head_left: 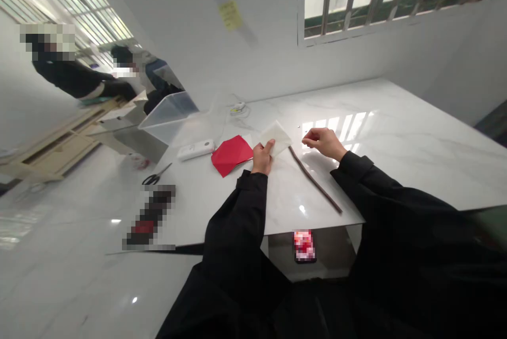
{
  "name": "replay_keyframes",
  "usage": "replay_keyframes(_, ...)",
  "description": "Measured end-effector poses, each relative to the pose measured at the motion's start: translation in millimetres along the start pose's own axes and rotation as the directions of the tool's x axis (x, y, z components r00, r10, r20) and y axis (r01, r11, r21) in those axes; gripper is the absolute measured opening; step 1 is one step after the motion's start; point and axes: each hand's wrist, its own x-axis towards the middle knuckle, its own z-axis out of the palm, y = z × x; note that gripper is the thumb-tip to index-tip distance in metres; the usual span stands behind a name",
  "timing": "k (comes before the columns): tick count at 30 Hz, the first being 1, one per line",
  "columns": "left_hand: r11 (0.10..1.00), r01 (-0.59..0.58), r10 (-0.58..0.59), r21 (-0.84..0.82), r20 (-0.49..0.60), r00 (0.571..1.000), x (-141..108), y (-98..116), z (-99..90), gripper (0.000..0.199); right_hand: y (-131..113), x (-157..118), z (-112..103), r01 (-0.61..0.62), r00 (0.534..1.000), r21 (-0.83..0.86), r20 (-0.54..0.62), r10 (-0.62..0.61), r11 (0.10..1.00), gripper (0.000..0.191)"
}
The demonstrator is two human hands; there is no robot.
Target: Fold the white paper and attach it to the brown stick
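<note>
My left hand (262,158) grips a cream-white sheet of paper (277,137) above the table, thumb on top. To the right of the paper, my right hand (322,142) is raised with its fingertips pinched together; anything between them is too small to make out. A thin, dark brown stick (315,176) lies slanting on the table between my forearms, its far end close to the paper's edge. Folded or stacked red paper (232,155) rests just left of my left hand.
On the white marbled table (396,133) lie a white oblong device (196,149), scissors (156,175) and a small white cabled item (237,109). A clear plastic bin (170,112) stands behind. A phone (304,246) lies below the front edge. Two people are at the far left.
</note>
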Motion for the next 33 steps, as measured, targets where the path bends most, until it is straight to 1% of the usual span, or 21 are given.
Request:
replay_keyframes(3, 0.996, -0.010, 0.008, 0.085, 0.020, 1.000, 0.7, -3.8, -1.4, 0.036, 10.8, -7.7, -1.6, -0.076, 0.997, 0.143, 0.019, 0.074, 0.987, 0.031)
replay_keyframes(6, 0.986, 0.006, -0.011, 0.166, 0.028, 1.000, -0.7, -4.9, -1.7, 0.037, 14.5, -7.5, -0.5, -0.126, 0.992, 0.266, 0.034, 0.121, 0.956, 0.038)
replay_keyframes(8, 0.974, 0.018, -0.026, 0.226, 0.032, 0.999, -3.1, -4.0, -0.2, 0.036, 11.6, -6.2, 0.6, -0.130, 0.991, 0.371, 0.029, 0.129, 0.920, 0.041)
replay_keyframes(11, 0.945, 0.014, -0.038, 0.326, 0.070, 0.997, -6.9, -2.2, 2.7, 0.036, 3.2, -5.8, 2.8, -0.125, 0.990, 0.553, 0.019, 0.137, 0.824, 0.046)
replay_keyframes(13, 0.926, -0.016, -0.028, 0.377, 0.110, 0.994, -8.2, -1.8, 3.8, 0.037, -2.1, -6.9, 5.2, -0.112, 0.992, 0.623, 0.027, 0.122, 0.774, 0.047)
replay_keyframes(15, 0.909, -0.051, -0.008, 0.414, 0.140, 0.990, -8.5, -2.1, 3.7, 0.037, -6.3, -8.5, 8.4, -0.105, 0.994, 0.646, 0.046, 0.099, 0.756, 0.046)
replay_keyframes(17, 0.894, -0.073, 0.002, 0.443, 0.160, 0.987, -8.6, -2.7, 3.0, 0.037, -9.4, -10.4, 12.3, -0.107, 0.994, 0.640, 0.074, 0.077, 0.761, 0.044)
replay_keyframes(19, 0.884, -0.080, -0.001, 0.460, 0.174, 0.985, -8.9, -2.9, 2.5, 0.036, -12.3, -12.3, 16.5, -0.091, 0.995, 0.587, 0.089, 0.048, 0.804, 0.040)
replay_keyframes(22, 0.881, -0.075, -0.017, 0.468, 0.188, 0.982, -10.0, -2.2, 2.9, 0.036, -16.0, -14.5, 22.8, 0.011, 0.998, 0.382, 0.049, -0.032, 0.924, 0.031)
replay_keyframes(24, 0.881, -0.064, -0.028, 0.468, 0.187, 0.982, -10.6, -1.5, 3.7, 0.036, -17.5, -15.2, 26.8, 0.100, 0.994, 0.242, 0.009, -0.105, 0.965, 0.026)
replay_keyframes(26, 0.878, -0.060, -0.036, 0.476, 0.189, 0.981, -10.9, -1.0, 4.5, 0.036, -17.7, -15.4, 30.4, 0.163, 0.987, 0.174, -0.018, -0.162, 0.971, 0.023)
replay_keyframes(28, 0.869, -0.064, -0.041, 0.491, 0.199, 0.979, -11.2, -0.6, 5.0, 0.037, -16.7, -15.2, 33.4, 0.192, 0.981, 0.151, -0.033, -0.190, 0.970, 0.021)
replay_keyframes(33, 0.859, -0.056, -0.058, 0.510, 0.205, 0.977, -12.9, 1.1, 6.5, 0.042, -10.6, -13.7, 37.0, 0.193, 0.981, 0.129, -0.061, -0.187, 0.973, 0.017)
